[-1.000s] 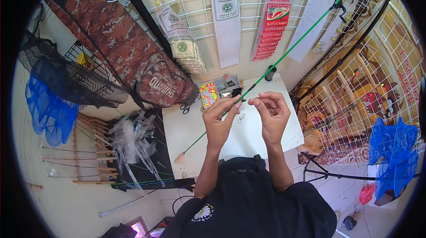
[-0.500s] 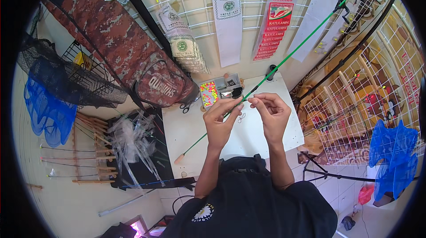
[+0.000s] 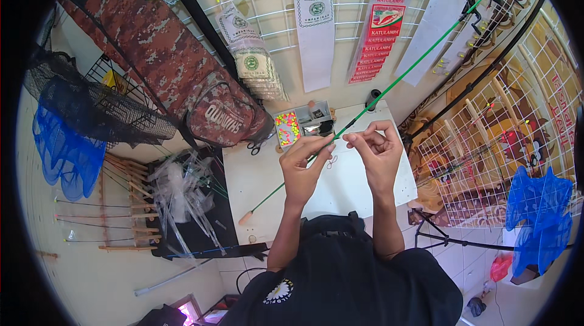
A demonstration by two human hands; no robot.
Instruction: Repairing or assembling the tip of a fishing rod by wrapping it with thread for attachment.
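Note:
A long, thin green fishing rod [image 3: 409,75] slants across the white table, its pale butt [image 3: 246,218] toward the near left and its tip end running up to the right. Above the table's middle, my left hand [image 3: 299,171] pinches the rod between thumb and fingers. Just right of it, my right hand [image 3: 382,159] is closed in a pinch, apart from the rod; whatever lies between those fingertips is too fine to make out. A thin looped strand [image 3: 331,161] shows between my hands, over the tabletop.
Behind my hands, a box of bright beads or floats [image 3: 286,128] adjoins a grey tray [image 3: 324,109]. Black scissors [image 3: 254,147] lie at the table's left. A dark cylinder [image 3: 373,98] stands at the back. A camouflage rod bag [image 3: 164,46] leans left; wire racks [image 3: 474,149] stand right.
My right hand has shifted slightly right, widening the gap from the rod. My left hand keeps its hold on the rod in nearly the same place.

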